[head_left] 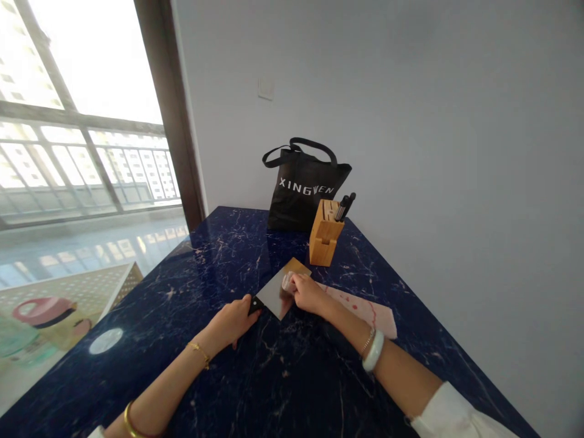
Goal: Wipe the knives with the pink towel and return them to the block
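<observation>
A broad cleaver (279,291) lies with its shiny blade flat on the dark blue marble table (219,255). My left hand (235,319) is closed around its black handle. My right hand (306,293) presses a small crumpled pale cloth against the blade, fingers curled over it. A pink and white cloth (365,310) lies flat under and beside my right wrist. Behind the blade stands a wooden knife block (323,234) with black handles sticking out of its top.
A black tote bag (303,185) with white lettering stands at the back against the grey wall. A large window (82,121) runs along the left. The table's left edge falls away to a floor with a perforated box (64,298) below.
</observation>
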Available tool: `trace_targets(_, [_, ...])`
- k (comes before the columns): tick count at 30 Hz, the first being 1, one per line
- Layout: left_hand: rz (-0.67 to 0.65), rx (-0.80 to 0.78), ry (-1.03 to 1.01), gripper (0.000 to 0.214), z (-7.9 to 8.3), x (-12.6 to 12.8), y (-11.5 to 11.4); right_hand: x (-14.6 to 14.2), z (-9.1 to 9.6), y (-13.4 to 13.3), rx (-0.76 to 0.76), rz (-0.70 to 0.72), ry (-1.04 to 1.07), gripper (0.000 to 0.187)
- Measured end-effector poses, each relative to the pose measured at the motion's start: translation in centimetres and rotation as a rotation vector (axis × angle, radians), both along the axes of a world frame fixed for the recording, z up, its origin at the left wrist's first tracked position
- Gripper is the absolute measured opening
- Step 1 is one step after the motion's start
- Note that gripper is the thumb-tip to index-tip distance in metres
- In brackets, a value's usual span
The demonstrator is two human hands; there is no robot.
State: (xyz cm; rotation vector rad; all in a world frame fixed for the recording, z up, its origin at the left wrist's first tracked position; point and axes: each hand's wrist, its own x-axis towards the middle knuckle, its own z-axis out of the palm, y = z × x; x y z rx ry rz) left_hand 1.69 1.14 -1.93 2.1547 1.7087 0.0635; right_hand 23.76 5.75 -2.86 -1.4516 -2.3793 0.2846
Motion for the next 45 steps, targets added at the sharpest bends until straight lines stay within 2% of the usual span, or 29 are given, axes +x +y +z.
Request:
trace_targets(5, [0.005, -0.043, -0.036, 0.031, 0.1, 0.0, 0.1, 1.2, 0.1, 6.3, -0.010, -0.213, -0.037, 0.027])
trace_targets(7, [0.016, -0.054, -0.049, 0.030, 0.3, 0.0, 0.0, 1.1, 0.2, 8.0, -0.018, -0.247, -0.037, 0.025])
trace_targets(9, [0.029, -0.072, -0.063, 0.031, 0.6, 0.1, -0.1, 0.3, 0.3, 8.5, -0.021, -0.231, -0.035, 0.023])
trace_targets(12, [0.038, -0.101, -0.067, 0.030, 1.1, 0.2, -0.3, -1.9, 0.3, 7.0, 0.001, -0.121, -0.019, 0.024])
trace_targets(16, [0.028, -0.055, -0.021, 0.029, 1.1, 0.1, -0.4, -4.6, 0.4, 2.2, 0.058, 0.041, 0.039, 0.023])
trace_targets(19, [0.012, -0.008, -0.037, 0.030, 0.6, -0.1, -0.3, -4.6, 0.4, -0.7, 0.069, 0.142, 0.157, 0.019])
trace_targets(21, [0.004, -0.014, -0.080, 0.033, 0.4, -0.1, -0.2, -3.5, 0.2, -1.5, 0.056, 0.160, 0.193, 0.020])
trace_targets(25, [0.030, -0.141, -0.194, 0.036, 0.5, -0.4, 0.0, 0.2, -0.6, -1.3, 0.065, 0.100, 0.145, 0.021])
trace_targets(29, [0.007, -0.318, -0.362, 0.039, 1.1, -1.2, 0.3, 3.7, -1.1, -0.9, 0.115, 0.003, -0.020, 0.022])
trace_targets(32, [0.013, -0.473, -0.538, 0.043, 1.4, -1.7, 0.4, 5.0, -1.1, -0.8, 0.144, -0.078, -0.059, 0.023])
trace_targets(35, [0.010, -0.580, -0.766, 0.046, 1.5, -1.6, -0.1, 4.8, -0.7, -0.9, 0.150, -0.145, -0.004, 0.024])
trace_targets(39, [0.073, -0.505, -0.865, 0.043, 1.6, -0.6, -0.9, 3.1, 0.7, -1.1, 0.224, -0.159, 0.125, 0.020])
trace_targets(45, [0.120, -0.157, -0.854, 0.037, 2.0, 1.8, -0.5, -0.2, 2.8, -0.6, 0.378, -0.101, 0.387, 0.019])
